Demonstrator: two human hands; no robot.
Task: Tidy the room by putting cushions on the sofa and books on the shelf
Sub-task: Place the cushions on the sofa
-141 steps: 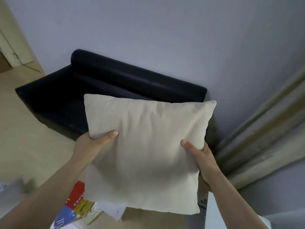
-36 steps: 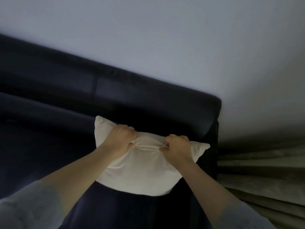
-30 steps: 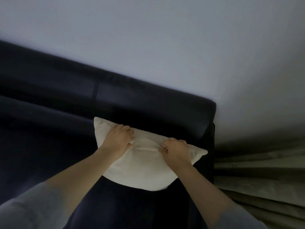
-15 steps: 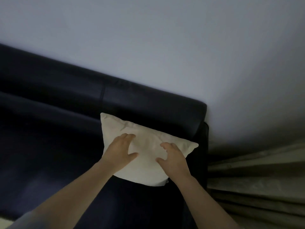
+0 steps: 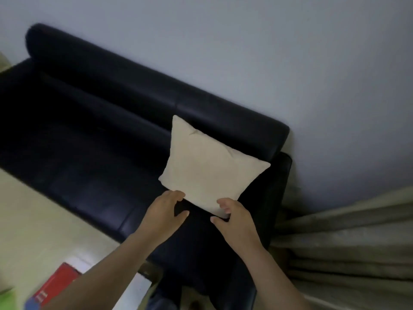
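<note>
The cream square fabric cushion (image 5: 212,166) is propped against the black leather sofa (image 5: 89,153), directly ahead; the left hand (image 5: 164,212) is held relaxed just below it; the right hand (image 5: 233,220), nearer, touches its bottom corner with loose fingers.

Lying open all along the left of the cushion (image 5: 207,166): the long dark seat of the sofa (image 5: 89,153). Filling the right end of that seat, leaning on the backrest (image 5: 134,90). Squeezing in on the right beside the armrest (image 5: 282,186), just next to the cushion, leaving only a narrow dark gap. Closing off beyond with curtain folds (image 5: 346,242) and, behind, the wall (image 5: 268,63). Crowding the cushion's lower edge: left hand (image 5: 163,213) and right hand (image 5: 234,220), apart, with seat showing between. Passing freely over pale floor (image 5: 33,220) at the left, apart from what is possibly a red book (image 5: 55,285), blurred, at the lower corner.
</note>
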